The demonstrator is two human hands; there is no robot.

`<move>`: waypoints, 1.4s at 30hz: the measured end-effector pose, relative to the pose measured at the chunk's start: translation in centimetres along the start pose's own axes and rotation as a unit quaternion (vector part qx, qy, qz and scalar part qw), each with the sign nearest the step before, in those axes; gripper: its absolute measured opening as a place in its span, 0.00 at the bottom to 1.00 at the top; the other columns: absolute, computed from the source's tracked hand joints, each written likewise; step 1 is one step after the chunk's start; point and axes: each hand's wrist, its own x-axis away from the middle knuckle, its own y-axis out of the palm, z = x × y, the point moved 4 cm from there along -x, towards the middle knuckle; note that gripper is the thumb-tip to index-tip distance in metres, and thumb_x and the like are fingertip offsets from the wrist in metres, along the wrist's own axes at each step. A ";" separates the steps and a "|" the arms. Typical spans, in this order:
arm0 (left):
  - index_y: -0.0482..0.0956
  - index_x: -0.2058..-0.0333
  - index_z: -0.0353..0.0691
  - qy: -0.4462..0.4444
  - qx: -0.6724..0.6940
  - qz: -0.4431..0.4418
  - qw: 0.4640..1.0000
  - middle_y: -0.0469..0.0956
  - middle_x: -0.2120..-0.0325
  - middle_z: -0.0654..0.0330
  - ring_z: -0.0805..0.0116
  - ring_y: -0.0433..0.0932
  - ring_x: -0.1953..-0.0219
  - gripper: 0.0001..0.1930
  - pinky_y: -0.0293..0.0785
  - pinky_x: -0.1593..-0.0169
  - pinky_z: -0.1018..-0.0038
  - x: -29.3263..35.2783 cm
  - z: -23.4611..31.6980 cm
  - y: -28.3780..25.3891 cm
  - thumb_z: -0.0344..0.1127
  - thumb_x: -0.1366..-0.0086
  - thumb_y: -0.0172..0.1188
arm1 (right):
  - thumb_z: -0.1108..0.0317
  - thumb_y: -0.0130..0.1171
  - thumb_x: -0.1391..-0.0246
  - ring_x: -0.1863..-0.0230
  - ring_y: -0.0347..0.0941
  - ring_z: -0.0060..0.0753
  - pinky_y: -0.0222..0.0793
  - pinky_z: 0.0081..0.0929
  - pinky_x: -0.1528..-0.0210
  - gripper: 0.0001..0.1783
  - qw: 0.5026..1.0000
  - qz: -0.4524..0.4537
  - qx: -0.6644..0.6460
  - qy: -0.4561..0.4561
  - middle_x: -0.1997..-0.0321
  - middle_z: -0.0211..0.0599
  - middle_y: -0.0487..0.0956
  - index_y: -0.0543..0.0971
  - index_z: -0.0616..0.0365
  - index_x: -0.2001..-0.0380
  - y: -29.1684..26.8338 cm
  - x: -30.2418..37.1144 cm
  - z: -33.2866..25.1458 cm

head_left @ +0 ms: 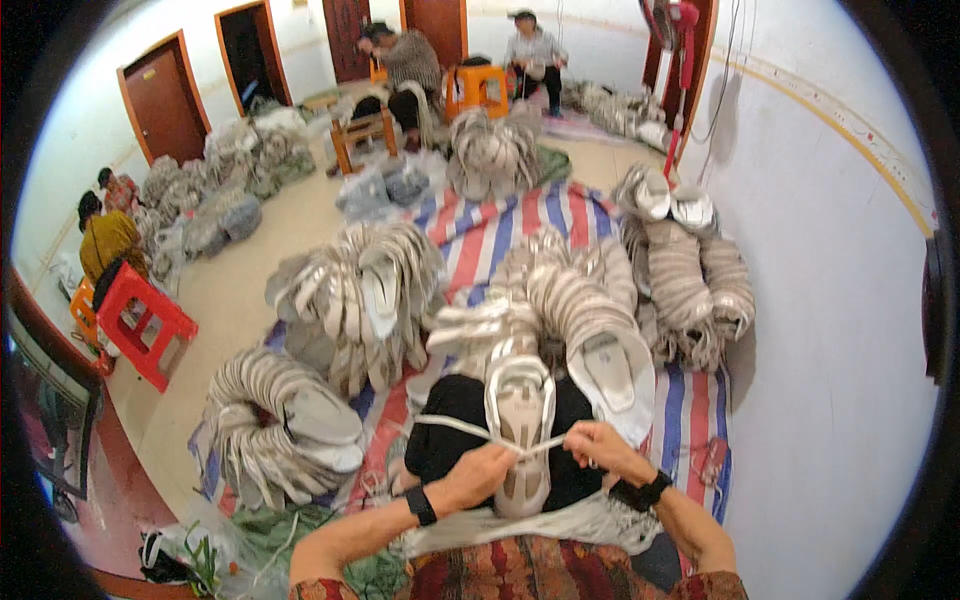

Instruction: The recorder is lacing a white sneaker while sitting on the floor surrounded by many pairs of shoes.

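Observation:
A stack of white shoe soles (520, 410) lies lengthwise on my lap, over dark trousers. A white cord (455, 425) runs across the stack. My left hand (478, 475) grips the cord at the stack's left side. My right hand (600, 445) grips the cord's other end at the right side. Both wrists wear black bands.
Bundles of tied white soles (355, 290) are heaped on a red, white and blue striped sheet (490, 235) ahead of me. More bundles (690, 275) lean on the right wall. A red stool (140, 320) stands left. Other people sit among heaps at the left and back.

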 end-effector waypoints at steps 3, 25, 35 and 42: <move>0.68 0.71 0.37 0.005 -0.021 0.003 1.000 0.68 0.76 0.53 0.53 0.71 0.72 0.06 0.71 0.69 0.65 0.7 0.1 0.4 0.25 0.51 0.53 | 0.61 0.51 0.46 0.81 0.68 0.16 0.61 0.12 0.82 0.12 0.999 -0.001 -0.037 0.007 0.82 0.25 0.72 0.74 0.59 0.73 -0.1 0.1 0.0; 0.67 0.70 0.34 -0.003 -0.069 0.015 0.998 0.68 0.77 0.52 0.55 0.71 0.74 0.07 0.71 0.71 0.67 -0.3 1.3 0.8 0.24 0.50 0.50 | 0.62 0.55 0.47 0.79 0.66 0.15 0.62 0.15 0.77 0.11 0.996 -0.037 0.061 -0.057 0.80 0.24 0.73 0.76 0.60 0.72 0.7 -1.1 1.5; 0.65 0.72 0.37 -0.036 -0.021 0.071 0.997 0.66 0.78 0.53 0.54 0.69 0.75 0.09 0.68 0.71 0.64 0.2 1.4 1.0 0.25 0.53 0.54 | 0.60 0.55 0.49 0.77 0.70 0.28 0.66 0.23 0.73 0.14 0.957 -0.080 0.245 -0.136 0.77 0.37 0.76 0.75 0.62 0.69 2.6 -1.7 -0.5; 0.67 0.71 0.39 0.003 -0.075 0.055 0.996 0.68 0.78 0.56 0.57 0.71 0.73 0.10 0.68 0.70 0.66 -0.2 1.2 0.4 0.25 0.54 0.54 | 0.61 0.55 0.47 0.75 0.70 0.22 0.66 0.21 0.72 0.14 0.967 -0.100 0.217 -0.087 0.75 0.36 0.77 0.76 0.63 0.68 2.1 -2.0 0.0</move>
